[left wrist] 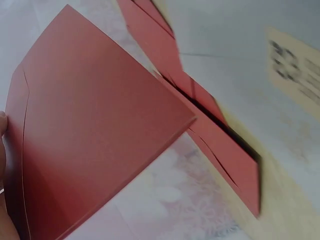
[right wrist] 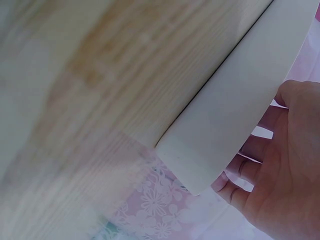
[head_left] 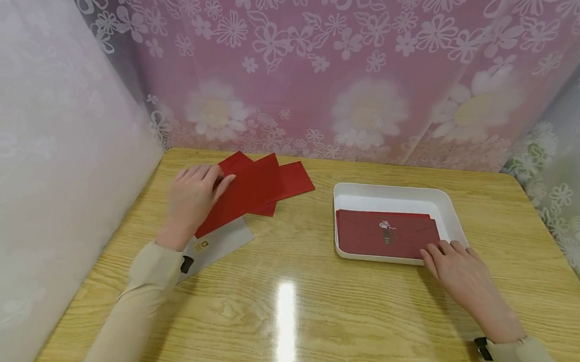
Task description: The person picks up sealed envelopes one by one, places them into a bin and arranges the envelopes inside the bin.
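My left hand grips a plain red envelope between thumb and fingers at the left of the table. Beneath it lie more red envelopes, fanned out. A grey-white envelope with a small gold print lies nearest me in that pile. Over on the right, a white tray holds darker red envelopes, the top one bearing a white flower print. My right hand rests at the tray's front right corner, its relaxed fingers reaching over the rim. Its fingertips are partly hidden behind the tray wall.
The wooden table has a bright light reflection in front. A pink flowered curtain hangs along its back edge. Pale sheeting closes off the left side, and flowered cloth hangs at the right.
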A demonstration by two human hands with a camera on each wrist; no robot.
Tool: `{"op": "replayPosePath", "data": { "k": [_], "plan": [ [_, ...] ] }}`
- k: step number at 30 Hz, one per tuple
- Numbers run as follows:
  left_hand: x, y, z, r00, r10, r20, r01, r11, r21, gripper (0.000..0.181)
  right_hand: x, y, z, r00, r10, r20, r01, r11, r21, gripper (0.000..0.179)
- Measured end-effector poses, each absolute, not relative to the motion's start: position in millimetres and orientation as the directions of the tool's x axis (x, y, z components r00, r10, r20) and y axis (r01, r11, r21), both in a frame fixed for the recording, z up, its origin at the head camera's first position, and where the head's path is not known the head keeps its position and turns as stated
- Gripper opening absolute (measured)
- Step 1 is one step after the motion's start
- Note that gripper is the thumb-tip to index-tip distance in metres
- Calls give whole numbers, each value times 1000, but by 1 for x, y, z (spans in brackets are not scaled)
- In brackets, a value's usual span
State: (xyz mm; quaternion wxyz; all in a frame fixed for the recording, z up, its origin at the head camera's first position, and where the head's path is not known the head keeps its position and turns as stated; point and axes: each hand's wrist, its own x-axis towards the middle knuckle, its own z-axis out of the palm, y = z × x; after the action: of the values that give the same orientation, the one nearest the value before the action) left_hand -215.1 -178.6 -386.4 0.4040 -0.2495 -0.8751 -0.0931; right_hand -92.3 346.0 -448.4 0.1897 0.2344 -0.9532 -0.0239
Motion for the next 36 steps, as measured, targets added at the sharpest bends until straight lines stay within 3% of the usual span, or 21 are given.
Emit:
{"op": "replayPosePath", "data": {
  "k": [8,20,28,30,34,36],
  "plan": [
    [-223,-150,-377,-495,382,780,556,829,-53,32,-94,345,-449,-813,-455,364,-435,889,142,80],
    [-233,-101,-370,-470,425,774,607,792,-66,32,-97,345,-449,-807,-460,371,-433,887,158,82],
    [-238,-59,-363,-469,467,749,656,753,-59,32,-94,346,-447,-812,-456,364,-432,889,149,40],
    [-239,-47,-361,-467,482,741,675,736,-53,32,-94,346,-447,-810,-463,360,-436,886,159,48],
    [-240,-25,-358,-458,504,732,717,696,-31,31,-94,345,-448,-808,-468,359,-438,884,165,81],
    [-239,-14,-355,-454,512,729,737,676,-15,31,-94,345,-448,-811,-462,359,-435,887,156,84]
  ]
}}
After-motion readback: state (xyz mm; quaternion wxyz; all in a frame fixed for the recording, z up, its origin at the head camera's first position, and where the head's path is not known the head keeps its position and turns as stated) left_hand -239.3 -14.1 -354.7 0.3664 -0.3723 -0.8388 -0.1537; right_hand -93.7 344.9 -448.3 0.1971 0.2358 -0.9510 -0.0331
